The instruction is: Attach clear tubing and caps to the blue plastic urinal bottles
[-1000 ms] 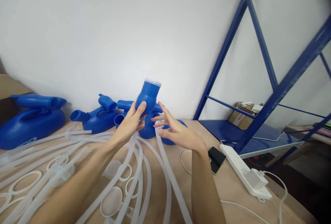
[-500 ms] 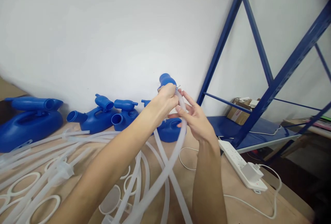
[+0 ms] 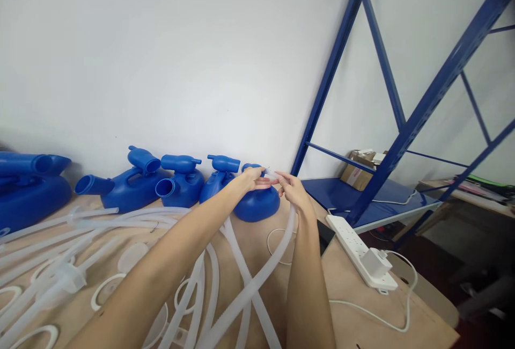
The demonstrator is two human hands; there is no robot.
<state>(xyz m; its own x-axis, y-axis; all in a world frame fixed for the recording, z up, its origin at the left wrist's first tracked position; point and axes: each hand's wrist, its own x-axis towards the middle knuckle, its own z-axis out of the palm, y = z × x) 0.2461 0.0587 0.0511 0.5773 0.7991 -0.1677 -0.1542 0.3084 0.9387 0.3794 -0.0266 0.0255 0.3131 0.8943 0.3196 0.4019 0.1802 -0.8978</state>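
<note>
Tube (image 3: 279,252) is pinched in right hand (image 3: 294,192); beside those fingers, blue fitting (image 3: 248,166) is gripped in left hand (image 3: 251,175); joining unconfirmed.

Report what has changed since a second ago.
The left hand has lowered the blue, bulb-shaped plastic fitting and moved it to the right. The right hand, open then, now grips the long, translucent white plastic tube close to the left hand. The blue plastic jugs and white plastic power strip stayed put.
</note>
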